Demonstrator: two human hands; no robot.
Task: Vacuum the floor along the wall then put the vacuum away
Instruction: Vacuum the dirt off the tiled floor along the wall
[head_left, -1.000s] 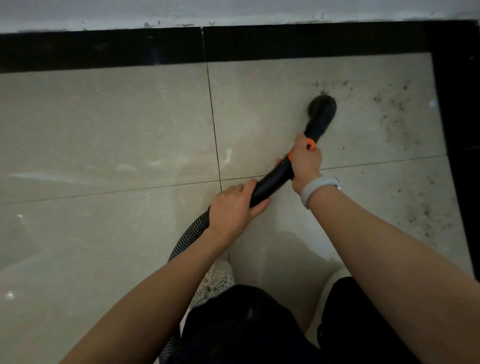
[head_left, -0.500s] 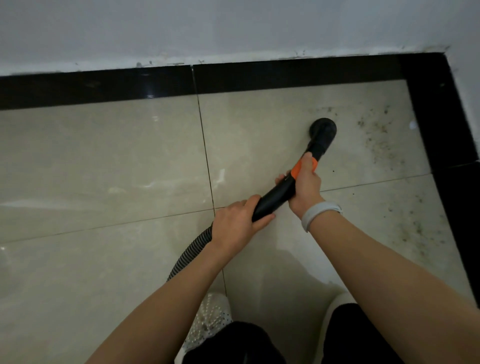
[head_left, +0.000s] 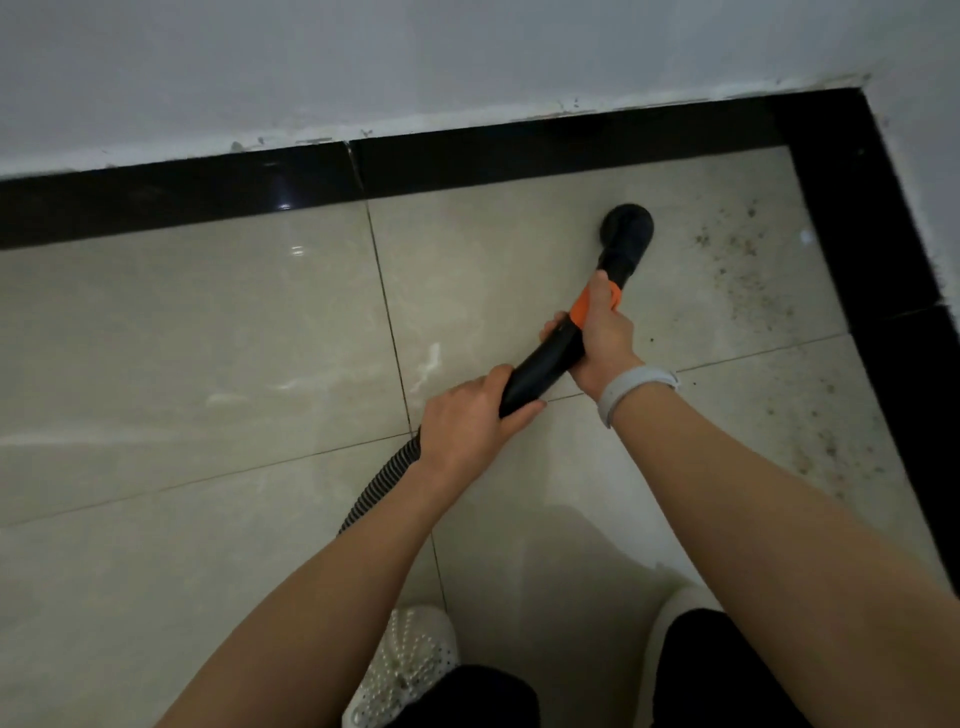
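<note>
We grip the vacuum wand (head_left: 545, 364) with both hands (head_left: 470, 415) (fingers wrapped); dirt (head_left: 748, 270) lies right of its nozzle (head_left: 626, 228).

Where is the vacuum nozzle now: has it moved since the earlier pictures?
Yes. The vacuum nozzle has moved away from the person, closer to the black border strip that runs along the wall.
</note>
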